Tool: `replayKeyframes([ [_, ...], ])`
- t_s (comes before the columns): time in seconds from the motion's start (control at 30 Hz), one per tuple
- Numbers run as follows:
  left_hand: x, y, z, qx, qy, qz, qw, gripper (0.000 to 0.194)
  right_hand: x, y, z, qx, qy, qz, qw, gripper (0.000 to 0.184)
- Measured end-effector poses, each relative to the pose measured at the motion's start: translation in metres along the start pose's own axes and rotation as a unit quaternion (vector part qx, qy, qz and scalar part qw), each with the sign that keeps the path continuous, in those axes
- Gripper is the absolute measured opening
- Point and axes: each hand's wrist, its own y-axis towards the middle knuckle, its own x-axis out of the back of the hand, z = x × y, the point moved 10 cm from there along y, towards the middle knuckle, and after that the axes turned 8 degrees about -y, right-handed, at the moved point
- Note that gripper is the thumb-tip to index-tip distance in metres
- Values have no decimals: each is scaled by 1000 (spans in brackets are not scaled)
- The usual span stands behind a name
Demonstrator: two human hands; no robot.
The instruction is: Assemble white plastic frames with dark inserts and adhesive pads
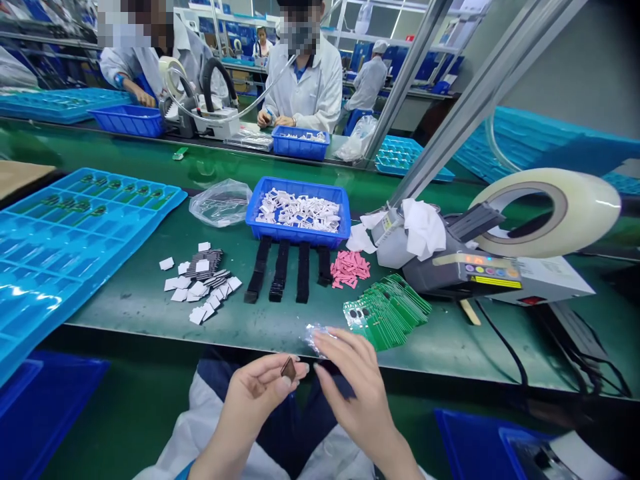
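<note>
Small dark brown square piece (288, 369) pinched between left thumb and fingertips, at table's front edge, right hand (353, 380) just beside, fingers loosely spread over crumpled clear film (317, 339), green circuit boards (387, 312) beyond.

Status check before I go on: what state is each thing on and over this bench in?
Left hand: pinching a small brown piece
Right hand: open, fingers spread
Blue bin: open, heaped with white parts
Large blue tray: partly filled
Green boards: fanned out
Pink pieces: piled loosely
Black strips: laid out side by side
Clear bag: crumpled
Tape machine: display lit
</note>
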Motion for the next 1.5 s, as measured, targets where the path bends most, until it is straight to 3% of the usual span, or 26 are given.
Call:
replayKeyframes([
  [0.17, -28, -4, -5, -17, 19, 116, 993, 30, 22, 14, 34, 74, 46, 45, 995, 47],
  [0.3, -29, -7, -1, -19, 44, 130, 990, 27, 29, 15, 36, 57, 54, 45, 996, 42],
  [0.47, -37, -9, 6, 13, 40, 152, 987, 28, 38, 14, 43, 93, 52, -16, 994, 28],
  [0.57, -51, -18, 14, 61, 5, 193, 979, 36, 37, 14, 33, 21, 185, -29, 982, 21],
  [0.67, -60, -28, 30, 110, -27, 224, 968, 46, 20, 7, 21, -87, 383, 1, 920, 19],
  [0.77, -57, -32, 42, 140, -73, 205, 966, 42, 5, -5, 17, -159, 457, 41, 874, 21],
  [0.87, -53, -31, 46, 153, -59, 181, 970, 40, 15, -7, 12, -159, 394, 33, 905, 25],
  [0.97, -47, -27, 35, 110, -19, 163, 980, 36, 45, 1, 7, -112, 262, -33, 958, 14],
  [1.07, -44, -25, 25, 69, 27, 172, 982, 32, 61, 8, 10, -62, 148, -52, 986, 11],
  [1.3, -41, -25, 16, 25, 118, 161, 980, 37, 60, 9, 13, -30, 126, -33, 991, 13],
  [1.5, -43, -26, 1, -50, 183, 154, 970, 27, 60, 9, 14, -18, 115, -22, 993, 14],
])
